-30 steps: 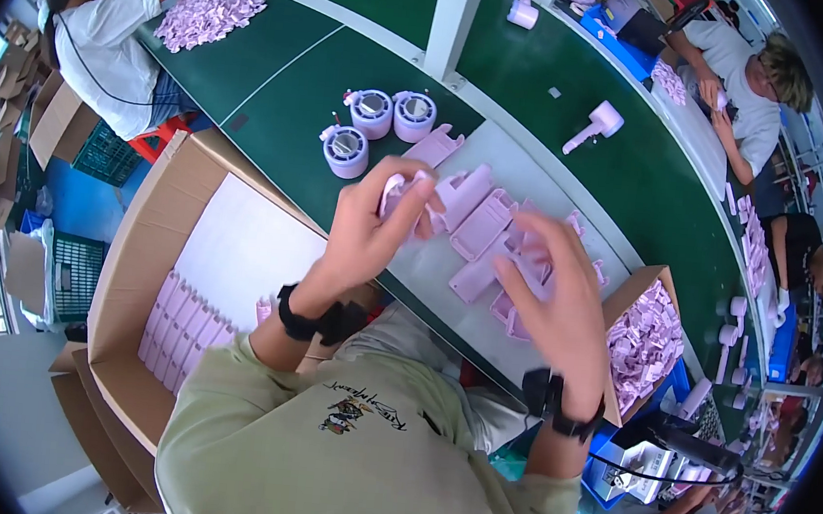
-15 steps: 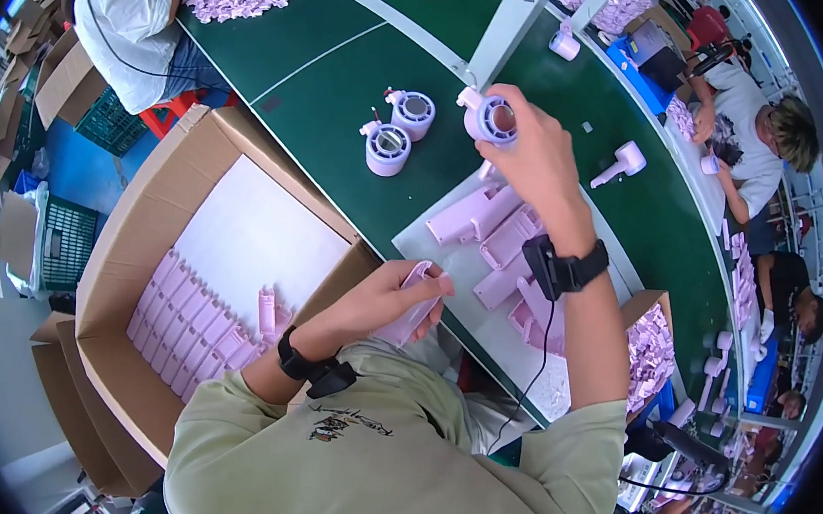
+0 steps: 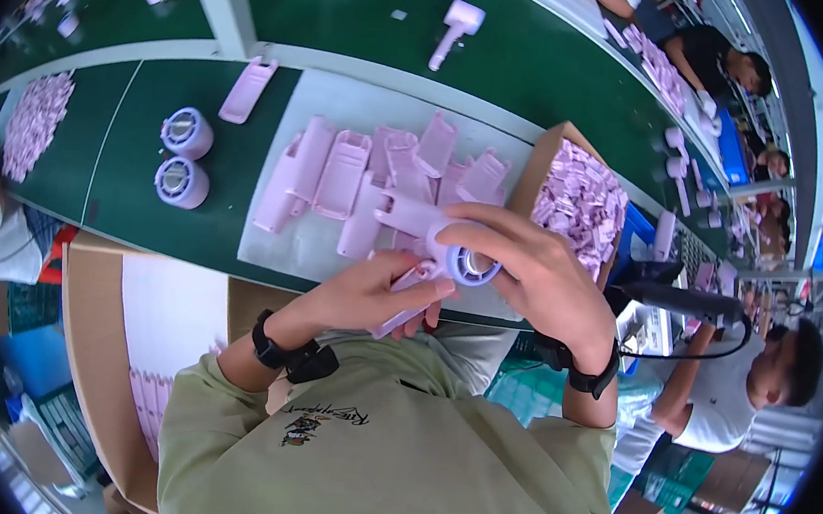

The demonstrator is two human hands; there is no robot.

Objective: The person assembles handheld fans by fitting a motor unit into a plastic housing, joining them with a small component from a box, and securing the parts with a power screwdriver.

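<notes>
My left hand point(image 3: 369, 292) grips a slim pink plastic handle shell point(image 3: 392, 327) near my body. My right hand point(image 3: 547, 274) is closed over a round lilac fan housing point(image 3: 475, 268) with a ribbed ring and a metallic centre. The two parts meet or nearly touch; the fingers hide where. A pink tubular piece point(image 3: 404, 213) reaches left from the housing; I cannot tell whether it is joined. Several pink shells point(image 3: 343, 175) lie piled on a white sheet point(image 3: 280, 253) just beyond my hands. Two similar round housings point(image 3: 187, 133) stand to the left on the green table.
A lone shell point(image 3: 247, 93) lies beyond the sheet. To the right is a carton point(image 3: 535, 170) of small pink pieces. At lower left, a large cardboard box point(image 3: 92, 327) holds rows of shells. A metal post point(image 3: 220, 0) rises behind. Several people work around.
My right hand has brought the round housing down from above the far side of the table to my left hand. The view has turned right. My left hand keeps the handle shell.
</notes>
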